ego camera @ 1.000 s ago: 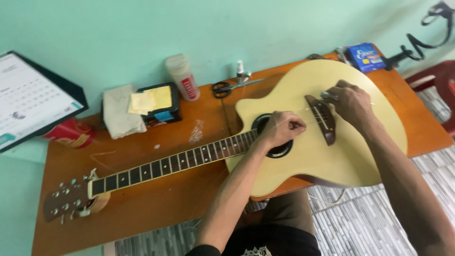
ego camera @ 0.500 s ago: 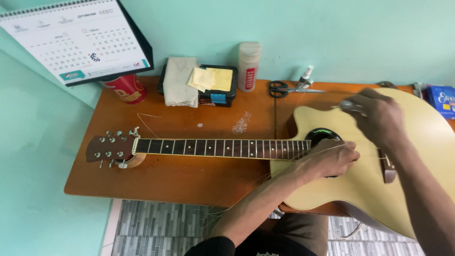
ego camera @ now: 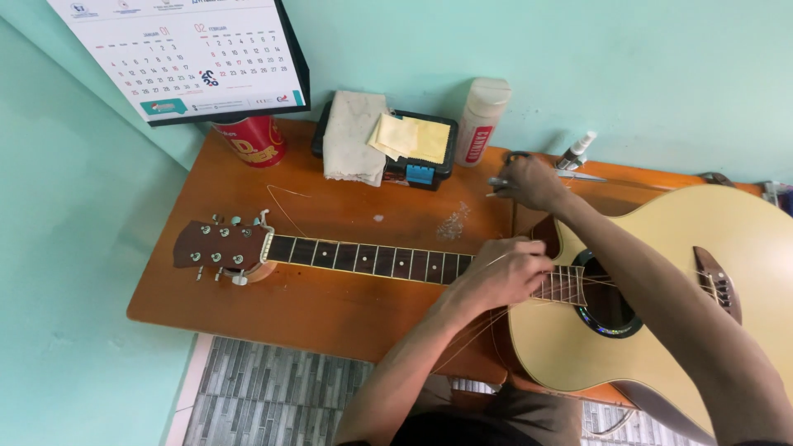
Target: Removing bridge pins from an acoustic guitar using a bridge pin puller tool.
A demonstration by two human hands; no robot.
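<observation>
One acoustic guitar [ego camera: 661,289] lying flat on its back on the orange-brown wooden bench [ego camera: 330,306], and it's the landmark for everything else here. Pale natural top, cutaway body, dark fretboard with dot markers, dark brown headstock [ego camera: 219,248] with six tuners, dark bridge past the soundhole. The body hangs off the near edge of the bench a bit, neck pointing left. Two hands on it: the left hand [ego camera: 500,272] sits on the neck right where it meets the body, fingers curled and pinched together on a loose string that trails down off the guitar. The right hand [ego camera: 529,182] is just behind the upper bout, fingers closed around a small metal tool; can't tell exactly what kind. Behind the neck: one black tray [ego camera: 421,169] with a folded white cloth [ego camera: 353,136] and a yellow cloth [ego camera: 413,136] on it, one white bottle [ego camera: 481,120] beside it, one red can [ego camera: 256,140] behind the headstock, and one wall calendar [ego camera: 182,54] above that.
</observation>
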